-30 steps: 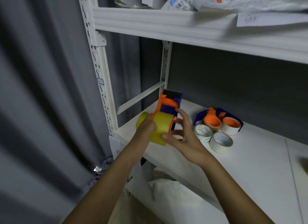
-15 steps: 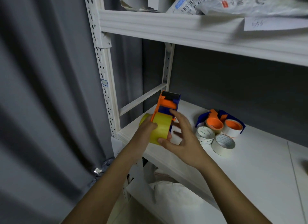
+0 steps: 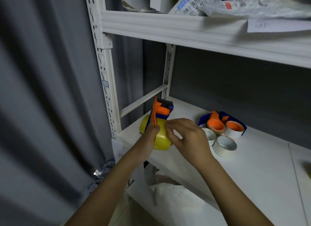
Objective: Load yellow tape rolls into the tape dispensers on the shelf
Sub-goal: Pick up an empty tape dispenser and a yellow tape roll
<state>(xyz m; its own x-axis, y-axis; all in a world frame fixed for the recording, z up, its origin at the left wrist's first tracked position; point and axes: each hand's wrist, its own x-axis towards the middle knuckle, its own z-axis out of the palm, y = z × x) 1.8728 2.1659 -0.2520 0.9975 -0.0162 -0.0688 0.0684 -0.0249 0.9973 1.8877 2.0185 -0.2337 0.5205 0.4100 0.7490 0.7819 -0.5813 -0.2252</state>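
Two hands meet at the shelf (image 3: 252, 166) edge, so the yellow roll (image 3: 161, 140) is half hidden. Left hand (image 3: 148, 140) grips the roll and dispenser (image 3: 159, 113). Right hand (image 3: 188, 138) seems to pinch the tape end, hard to tell. Spare rolls (image 3: 223, 145) sit nearby, grey curtain (image 3: 42, 91) left.
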